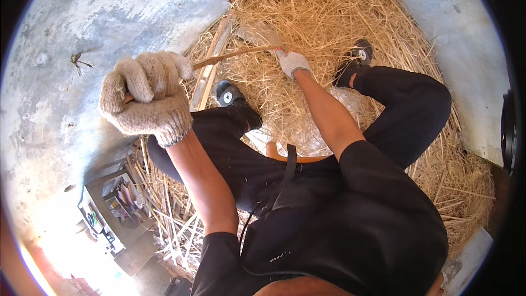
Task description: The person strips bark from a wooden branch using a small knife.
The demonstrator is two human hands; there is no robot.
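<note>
My left hand point(149, 92), in a beige knit work glove, is raised in a fist at the left. From it a thin brown strip point(235, 53), wider near the fist, runs across toward my right hand point(295, 64). That one wears a pale glove and reaches out over the straw-like shavings point(318, 5) between my feet. Its fingers look closed at the strip's far end, beside a small red-orange spot point(278, 48). What else they hold is hidden by the glove and too small to name.
Pale plastered walls point(137, 11) stand left and right. Long wooden slats point(213, 57) lie beside my left sandal point(229, 94). I sit low, with an orange-brown seat edge point(272, 151) between my thighs. A wooden shelf point(118, 208) with small items is at lower left.
</note>
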